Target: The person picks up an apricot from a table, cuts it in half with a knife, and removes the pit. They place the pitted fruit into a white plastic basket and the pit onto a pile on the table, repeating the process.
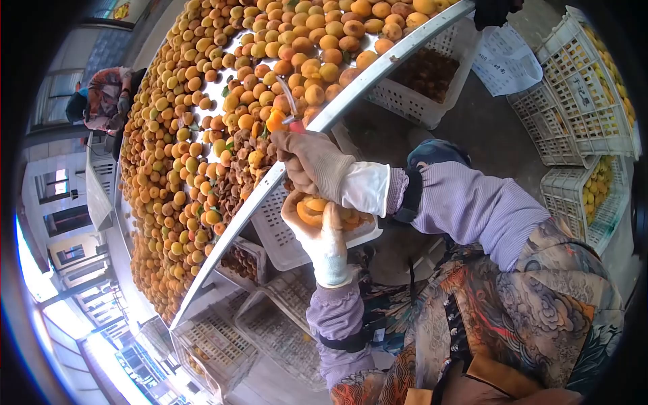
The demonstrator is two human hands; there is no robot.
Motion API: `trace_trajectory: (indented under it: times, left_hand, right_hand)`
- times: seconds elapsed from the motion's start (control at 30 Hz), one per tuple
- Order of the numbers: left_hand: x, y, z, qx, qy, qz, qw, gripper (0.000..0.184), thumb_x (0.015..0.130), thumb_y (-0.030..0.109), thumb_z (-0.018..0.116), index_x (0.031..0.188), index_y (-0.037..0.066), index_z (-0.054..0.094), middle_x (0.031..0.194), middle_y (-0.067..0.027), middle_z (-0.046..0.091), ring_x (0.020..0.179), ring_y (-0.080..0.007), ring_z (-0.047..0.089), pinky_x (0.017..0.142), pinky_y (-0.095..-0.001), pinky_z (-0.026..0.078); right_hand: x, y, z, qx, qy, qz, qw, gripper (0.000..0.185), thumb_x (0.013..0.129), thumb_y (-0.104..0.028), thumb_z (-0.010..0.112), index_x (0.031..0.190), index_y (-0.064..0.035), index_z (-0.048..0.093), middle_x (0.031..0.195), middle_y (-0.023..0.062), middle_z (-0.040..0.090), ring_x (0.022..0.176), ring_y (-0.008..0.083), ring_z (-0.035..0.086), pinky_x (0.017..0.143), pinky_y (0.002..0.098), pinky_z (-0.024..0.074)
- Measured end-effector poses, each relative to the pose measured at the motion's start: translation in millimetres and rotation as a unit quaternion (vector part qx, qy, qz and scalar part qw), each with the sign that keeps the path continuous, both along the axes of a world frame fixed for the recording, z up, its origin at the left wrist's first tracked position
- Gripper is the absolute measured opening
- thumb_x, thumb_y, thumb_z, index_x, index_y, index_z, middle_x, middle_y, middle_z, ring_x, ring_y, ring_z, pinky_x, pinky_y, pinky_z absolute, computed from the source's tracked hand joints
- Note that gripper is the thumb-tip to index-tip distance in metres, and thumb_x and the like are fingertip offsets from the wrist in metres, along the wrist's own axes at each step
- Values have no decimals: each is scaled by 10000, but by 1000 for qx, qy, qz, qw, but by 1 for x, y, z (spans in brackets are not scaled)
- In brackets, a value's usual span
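Note:
My right hand (314, 158), in a brownish glove, is closed around the red handle (295, 126) of a small knife with a thin curved blade (287, 94). The blade points over the fruit table, and a bright orange cut apricot (275, 120) lies beside it. Just below, my left hand (312, 233), in a pale glove, curls its thumb and fingers around an opened apricot (310, 212). This hand is over a white plastic basket (283, 239), where more orange apricot pieces (354, 219) show. Part of the held fruit is hidden by the fingers.
Whole apricots (175, 162) cover the metal-edged table (229, 243), with brown pits (246, 169) near its edge. A crate of dark pits (425, 74) stands under it. Fruit-filled crates (574, 94) are stacked at right. Another person (104, 101) is across the table.

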State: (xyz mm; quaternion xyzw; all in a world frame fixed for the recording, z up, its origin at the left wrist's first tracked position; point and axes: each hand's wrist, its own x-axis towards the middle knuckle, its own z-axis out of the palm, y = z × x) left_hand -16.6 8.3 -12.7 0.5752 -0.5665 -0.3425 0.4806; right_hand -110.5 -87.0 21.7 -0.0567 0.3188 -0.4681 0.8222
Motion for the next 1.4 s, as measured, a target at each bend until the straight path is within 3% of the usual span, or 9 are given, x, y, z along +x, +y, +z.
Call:
trace_trajectory:
  times: [0.23, 0.3, 0.43, 0.87, 0.97, 1.1, 1.17, 1.23, 1.4]
  left_hand:
    - [4, 1, 3, 22, -3, -10, 1000, 427, 853, 142, 625, 1199, 12, 410, 1068, -97, 497, 968, -152, 497, 882, -279, 417]
    - [7, -2, 2, 13, -39, -25, 999, 431, 844, 111, 638, 1202, 4, 424, 1075, -98, 511, 970, -149, 505, 882, -277, 421]
    - [7, -2, 8, -24, -137, -36, 990, 444, 846, 98, 640, 1220, 0, 423, 1083, -98, 530, 972, -147, 518, 884, -277, 426]
    - [5, 1, 6, -58, -240, -18, 969, 452, 840, 15, 512, 1278, -29, 408, 1153, -201, 542, 1054, -279, 562, 908, -348, 443]
    - [10, -3, 5, -44, -244, -45, 968, 452, 864, 34, 522, 1295, -36, 406, 1202, -211, 536, 1065, -287, 567, 908, -338, 448]
    - [13, -5, 0, -119, -302, -46, 945, 471, 858, 101, 574, 1286, -25, 425, 1078, -211, 572, 937, -347, 591, 811, -368, 477]
    - [12, -6, -1, -95, -288, -69, 950, 443, 859, 99, 574, 1267, -17, 446, 1053, -200, 592, 898, -333, 608, 780, -355, 484]
    - [4, 0, 7, 5, -230, -74, 970, 428, 862, 97, 571, 1259, -11, 452, 1050, -196, 601, 881, -325, 616, 759, -347, 488]
    - [13, -8, 5, -19, -161, -48, 986, 373, 896, 148, 553, 1229, 1, 471, 1028, -206, 610, 909, -311, 626, 784, -356, 486]
  right_hand:
    - [-2, -2, -6, 22, -31, 30, 999, 290, 867, -329, 586, 709, -124, 456, 480, -64, 329, 338, 54, 266, 306, 222, 184]
    - [-4, 0, 1, -12, 54, 29, 998, 299, 871, -347, 590, 719, -124, 461, 482, -64, 326, 344, 54, 269, 307, 218, 186]
    - [-4, 1, 2, -34, 58, 14, 998, 299, 873, -337, 586, 721, -113, 460, 479, -60, 326, 339, 56, 268, 303, 224, 193]
    - [2, -2, 7, 37, 66, 3, 997, 226, 888, -238, 543, 749, -62, 517, 495, -24, 380, 323, 81, 299, 302, 253, 211]
    - [1, -3, 1, 20, 108, 14, 994, 258, 898, -272, 584, 757, -63, 529, 496, -15, 418, 329, 79, 333, 303, 246, 221]
    - [0, 0, 4, -80, 138, -34, 987, 297, 885, -340, 617, 792, -64, 556, 511, -27, 430, 361, 60, 347, 305, 222, 230]
    - [-5, -4, -6, -140, 41, -28, 989, 315, 878, -364, 624, 810, -62, 565, 525, -29, 438, 365, 56, 357, 304, 215, 244]
    - [-2, -3, -1, -100, 136, -22, 985, 346, 873, -397, 622, 812, -61, 565, 535, -29, 444, 360, 54, 361, 302, 205, 254]
    - [-10, 1, 8, -149, 114, -23, 982, 343, 888, -385, 604, 764, -79, 509, 523, -35, 425, 347, 49, 362, 297, 189, 277]
